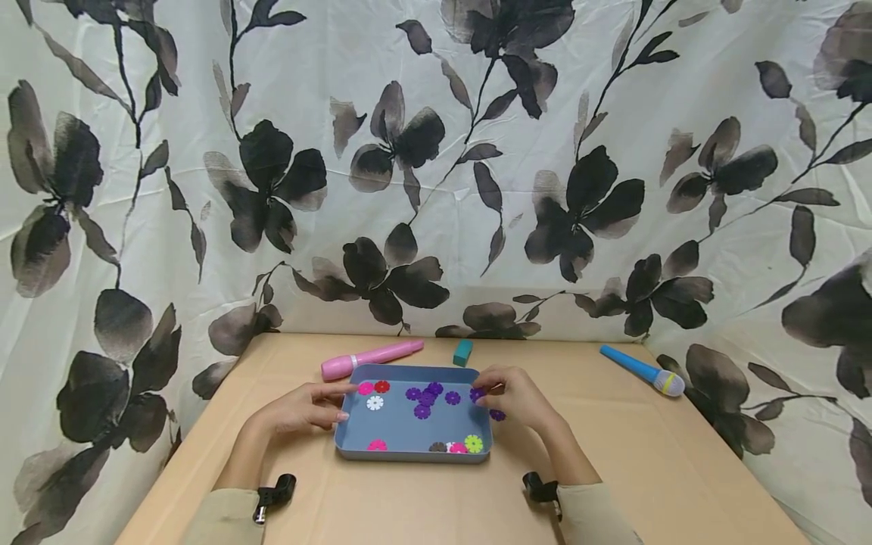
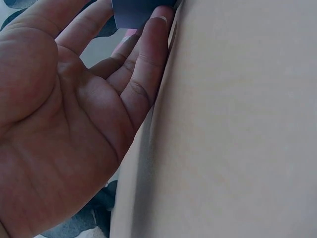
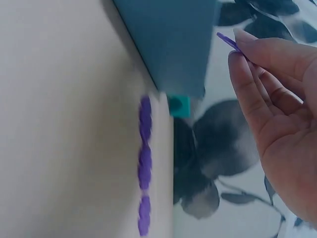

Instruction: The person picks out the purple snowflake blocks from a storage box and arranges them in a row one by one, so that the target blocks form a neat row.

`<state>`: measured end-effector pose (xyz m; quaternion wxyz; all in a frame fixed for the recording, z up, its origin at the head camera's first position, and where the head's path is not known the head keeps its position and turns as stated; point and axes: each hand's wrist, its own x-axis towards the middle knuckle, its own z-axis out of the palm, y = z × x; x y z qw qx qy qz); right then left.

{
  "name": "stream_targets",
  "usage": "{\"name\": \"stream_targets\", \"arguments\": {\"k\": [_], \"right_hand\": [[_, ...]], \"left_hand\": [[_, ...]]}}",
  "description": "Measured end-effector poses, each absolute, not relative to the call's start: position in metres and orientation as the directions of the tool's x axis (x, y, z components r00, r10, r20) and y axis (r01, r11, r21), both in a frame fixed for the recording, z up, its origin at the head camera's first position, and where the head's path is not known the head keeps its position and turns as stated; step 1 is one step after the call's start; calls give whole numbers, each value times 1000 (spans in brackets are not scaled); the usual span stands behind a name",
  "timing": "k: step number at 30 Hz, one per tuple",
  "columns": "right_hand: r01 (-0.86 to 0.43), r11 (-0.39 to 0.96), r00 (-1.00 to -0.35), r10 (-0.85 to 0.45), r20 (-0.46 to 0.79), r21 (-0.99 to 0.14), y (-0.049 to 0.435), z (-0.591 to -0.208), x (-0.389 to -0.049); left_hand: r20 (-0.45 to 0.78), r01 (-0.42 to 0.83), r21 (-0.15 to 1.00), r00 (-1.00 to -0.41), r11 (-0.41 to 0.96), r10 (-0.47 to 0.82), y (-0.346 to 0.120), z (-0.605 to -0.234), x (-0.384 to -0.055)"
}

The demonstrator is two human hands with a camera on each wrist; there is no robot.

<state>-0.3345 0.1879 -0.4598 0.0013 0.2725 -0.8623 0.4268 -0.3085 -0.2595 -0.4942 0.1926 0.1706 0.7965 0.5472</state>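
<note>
A blue-grey tray (image 1: 409, 456) holds flower-shaped discs: several purple discs (image 1: 422, 412), a white disc (image 1: 375, 403), a red disc (image 1: 382, 387) and pink ones. My left hand (image 1: 300, 409) rests at the tray's left side, its fairly straight fingers touching the rim. Over the right rim, my right hand (image 1: 518, 397) pinches a purple flower disc (image 3: 229, 41) between thumb and fingertip, seen edge-on in the right wrist view. More purple discs (image 3: 144, 166) lie on the table just right of the tray, mostly hidden by that hand in the head view.
Behind the tray lie a pink microphone (image 1: 371, 359) and a teal block (image 1: 462, 353). A blue toy microphone (image 1: 640, 371) sits at the back right. Along the tray's front wall are a lime disc (image 1: 473, 443) and a dark grey disc (image 1: 438, 447). A floral curtain (image 1: 409, 189) surrounds the table.
</note>
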Motion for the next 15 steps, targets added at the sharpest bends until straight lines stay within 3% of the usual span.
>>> {"name": "stream_targets", "arguments": {"k": [15], "right_hand": [[-327, 546, -941, -259, 216, -771, 271, -446, -341]], "left_hand": [[-105, 81, 934, -869, 348, 484, -260, -497, -310]]}}
